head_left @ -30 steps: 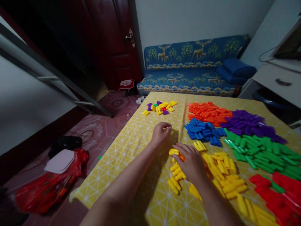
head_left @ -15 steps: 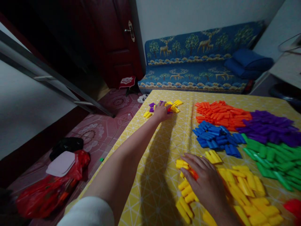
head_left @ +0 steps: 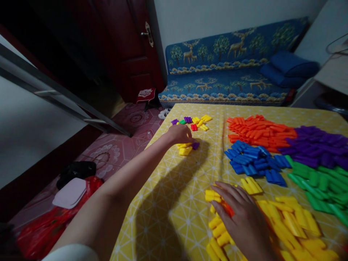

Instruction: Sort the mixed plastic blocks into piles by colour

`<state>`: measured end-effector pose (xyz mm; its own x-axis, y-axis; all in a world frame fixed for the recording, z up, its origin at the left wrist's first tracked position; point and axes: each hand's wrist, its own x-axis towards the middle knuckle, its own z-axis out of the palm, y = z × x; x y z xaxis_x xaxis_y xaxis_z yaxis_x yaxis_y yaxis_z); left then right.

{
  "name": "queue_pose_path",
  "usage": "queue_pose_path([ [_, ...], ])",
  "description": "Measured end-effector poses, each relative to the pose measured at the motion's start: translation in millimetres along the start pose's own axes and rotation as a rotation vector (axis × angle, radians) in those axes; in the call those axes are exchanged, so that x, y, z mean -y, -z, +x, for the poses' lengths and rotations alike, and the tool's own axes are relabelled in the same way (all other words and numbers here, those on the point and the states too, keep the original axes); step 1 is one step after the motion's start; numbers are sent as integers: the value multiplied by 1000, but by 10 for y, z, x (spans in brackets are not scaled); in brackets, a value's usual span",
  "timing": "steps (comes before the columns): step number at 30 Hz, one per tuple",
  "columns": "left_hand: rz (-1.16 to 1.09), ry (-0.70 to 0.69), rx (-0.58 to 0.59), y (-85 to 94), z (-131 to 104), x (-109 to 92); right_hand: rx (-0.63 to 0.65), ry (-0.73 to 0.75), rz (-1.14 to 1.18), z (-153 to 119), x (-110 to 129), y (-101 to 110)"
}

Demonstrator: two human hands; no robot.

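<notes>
My left hand (head_left: 179, 134) reaches to the table's far left side. Its fingers curl down over a small cluster of yellow tube-like plastic pieces (head_left: 185, 149), with a purple piece (head_left: 195, 145) at the fingertips. The finger undersides are hidden. My right hand (head_left: 241, 214) lies closer in, palm down with fingers stretched out, over yellow pieces (head_left: 212, 195) and an orange piece (head_left: 227, 209) that shows between thumb and forefinger. Past the left hand lie scattered yellow pieces (head_left: 202, 119), a red piece (head_left: 194, 127), a green piece (head_left: 182, 122) and purple pieces (head_left: 187, 120).
Sorted heaps cover the table's right side: orange (head_left: 258, 132), purple (head_left: 315, 146), blue (head_left: 246, 157), green (head_left: 320, 181) and yellow (head_left: 293, 221). A yellow patterned cloth (head_left: 152, 203) covers the table. Behind stands a blue sofa (head_left: 206, 87). Bags (head_left: 49, 228) lie on the floor at left.
My left hand has drawn back toward me, bringing yellow and purple pieces along and uncovering others behind it. My right hand stays on its pieces. The view has shifted slightly.
</notes>
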<state>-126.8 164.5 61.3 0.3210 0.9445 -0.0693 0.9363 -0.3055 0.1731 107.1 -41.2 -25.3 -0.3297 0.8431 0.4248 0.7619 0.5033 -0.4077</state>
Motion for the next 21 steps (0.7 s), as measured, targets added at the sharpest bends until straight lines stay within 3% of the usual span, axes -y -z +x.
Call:
queue_pose_path([
  [3,32,10,-122,30,233,85,-7,-2,-7,-7,-9,-17],
  [6,57,-56,-191,-113,558,149,-16,5,-6,-22,-19,-30],
  [13,48,-72,-92,-472,1102,109,-23,42,-49,-37,-32,-23],
  [17,31,-69,-136,-511,1106,70,-32,46,-45,-40,-33,-14],
  [21,-34,-162,-138,-490,847,64,-21,19,-28,-38,-39,-34],
])
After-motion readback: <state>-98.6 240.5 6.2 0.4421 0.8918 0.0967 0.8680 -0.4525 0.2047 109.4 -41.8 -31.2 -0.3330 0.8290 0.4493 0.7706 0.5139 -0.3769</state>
